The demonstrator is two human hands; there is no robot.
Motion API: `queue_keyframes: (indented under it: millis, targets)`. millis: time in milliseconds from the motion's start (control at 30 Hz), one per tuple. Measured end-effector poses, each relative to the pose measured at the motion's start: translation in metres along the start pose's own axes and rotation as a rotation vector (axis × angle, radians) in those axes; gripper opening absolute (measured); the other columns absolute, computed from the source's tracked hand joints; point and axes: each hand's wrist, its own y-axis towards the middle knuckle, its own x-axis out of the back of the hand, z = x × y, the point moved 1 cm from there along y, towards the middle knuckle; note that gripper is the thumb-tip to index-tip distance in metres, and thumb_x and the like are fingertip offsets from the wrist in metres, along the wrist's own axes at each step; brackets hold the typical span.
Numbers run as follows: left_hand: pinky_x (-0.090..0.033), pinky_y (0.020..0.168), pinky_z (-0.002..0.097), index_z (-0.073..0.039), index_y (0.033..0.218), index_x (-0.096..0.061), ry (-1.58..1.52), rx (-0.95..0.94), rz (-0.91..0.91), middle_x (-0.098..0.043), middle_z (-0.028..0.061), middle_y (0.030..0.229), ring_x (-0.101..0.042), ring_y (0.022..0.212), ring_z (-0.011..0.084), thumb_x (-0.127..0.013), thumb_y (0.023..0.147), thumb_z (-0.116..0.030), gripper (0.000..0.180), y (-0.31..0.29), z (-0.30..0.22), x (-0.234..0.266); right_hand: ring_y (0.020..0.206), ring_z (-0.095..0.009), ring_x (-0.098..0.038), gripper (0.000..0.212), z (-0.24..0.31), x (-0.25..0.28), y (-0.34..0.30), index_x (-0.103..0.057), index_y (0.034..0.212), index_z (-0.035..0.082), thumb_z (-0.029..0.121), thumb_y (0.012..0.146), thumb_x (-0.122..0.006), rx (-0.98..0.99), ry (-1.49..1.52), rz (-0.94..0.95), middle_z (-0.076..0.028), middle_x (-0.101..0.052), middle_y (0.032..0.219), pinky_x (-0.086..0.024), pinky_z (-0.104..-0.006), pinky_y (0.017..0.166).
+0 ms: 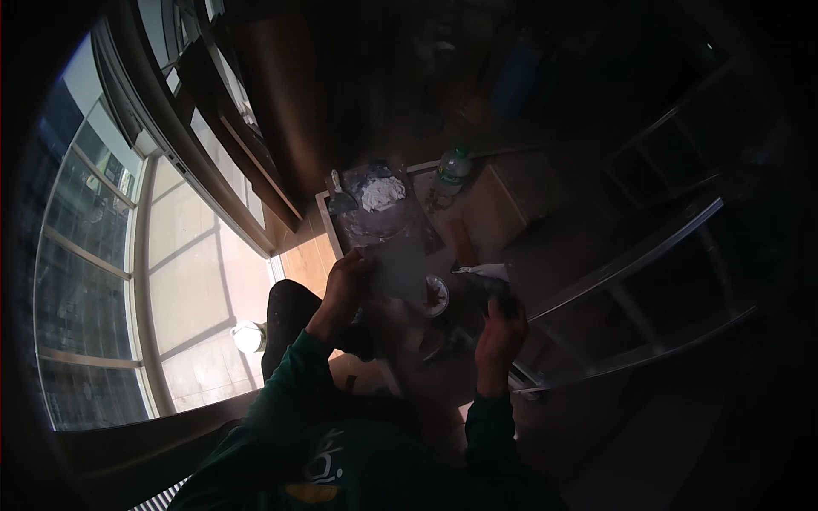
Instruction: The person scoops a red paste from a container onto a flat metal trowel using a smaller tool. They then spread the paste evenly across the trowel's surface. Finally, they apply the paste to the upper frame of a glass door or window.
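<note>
My left hand [343, 285] is closed on the edge of a flat grey rectangular sheet [397, 268], held up in front of me; its material is unclear. In my right hand [501, 341] is the dark handle of a putty knife [490, 272], its blade smeared with white paste and pointing left. Between the hands, lower down, a round tub [435, 295] shows a pale rim and reddish-brown stuff inside. Beyond the sheet, a heap of white paste [383, 194] lies on a smeared board [383, 228]. A second scraper [341, 201] rests at the board's left side.
A clear plastic bottle with a green cap [452, 173] stands right of the board. Glazed window frames [94, 247] rise on the left, beside a sunlit floor with a white container [249, 337]. A metal-framed panel [630, 264] slants across the right. Much of the room is dark.
</note>
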Motion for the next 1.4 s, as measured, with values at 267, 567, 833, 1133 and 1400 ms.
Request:
queue_keyframes:
  millis: [267,567,833,1133,1400]
  targets:
    - [-0.055,0.072,0.0368,-0.001,0.114,-0.058,0.207,-0.285,0.148,-0.062,0.0102,0.109,-0.063,0.095,0.0241,-0.054,0.087,-0.018,0.032,0.008,0.003,-0.041,0.106,-0.020,-0.057,0.031,0.056,-0.053,-0.047,-0.057,0.118,-0.007,0.005,0.089,-0.056,0.393,-0.281,0.082,-0.013,-0.060,0.116,-0.044,-0.0318,0.092]
    - [-0.051,0.086,0.0363,0.003,0.112,-0.058,-0.106,0.207,0.350,-0.062,0.0113,0.108,-0.063,0.095,0.0231,-0.058,0.087,-0.004,0.025,0.067,-0.034,-0.049,0.117,-0.026,-0.054,0.030,0.036,-0.118,-0.024,-0.062,0.118,-0.001,0.000,0.088,-0.054,0.728,-0.509,0.094,-0.014,-0.058,0.123,-0.042,-0.0360,0.099]
    - [-0.052,0.087,0.0364,0.008,0.108,-0.059,-0.386,0.297,0.450,-0.065,0.0142,0.105,-0.064,0.093,0.0239,-0.060,0.084,0.002,0.025,0.148,-0.122,-0.008,0.120,-0.035,-0.052,0.040,0.020,-0.235,0.019,-0.069,0.111,0.005,-0.010,0.078,-0.053,0.824,-0.976,-0.027,-0.019,-0.048,0.131,-0.043,-0.0394,0.101]
    - [-0.049,0.093,0.0395,0.008,0.116,-0.055,-0.358,0.505,0.646,-0.062,0.0145,0.110,-0.062,0.102,0.0260,-0.060,0.085,0.002,0.033,0.195,-0.168,-0.004,0.121,-0.039,-0.051,0.058,0.036,-0.251,0.025,-0.071,0.105,0.007,-0.017,0.056,-0.049,0.848,-1.236,-0.179,-0.020,-0.048,0.130,-0.046,-0.0437,0.099]
    - [-0.049,0.094,0.0435,0.000,0.116,-0.056,-0.372,0.609,0.799,-0.062,0.0103,0.110,-0.061,0.104,0.0257,-0.059,0.090,-0.007,0.028,0.187,-0.204,-0.030,0.106,-0.022,-0.060,0.032,0.045,-0.238,0.019,-0.059,0.123,-0.003,0.002,0.092,-0.054,0.503,-0.162,-0.501,-0.015,-0.064,0.112,-0.050,-0.0396,0.095]
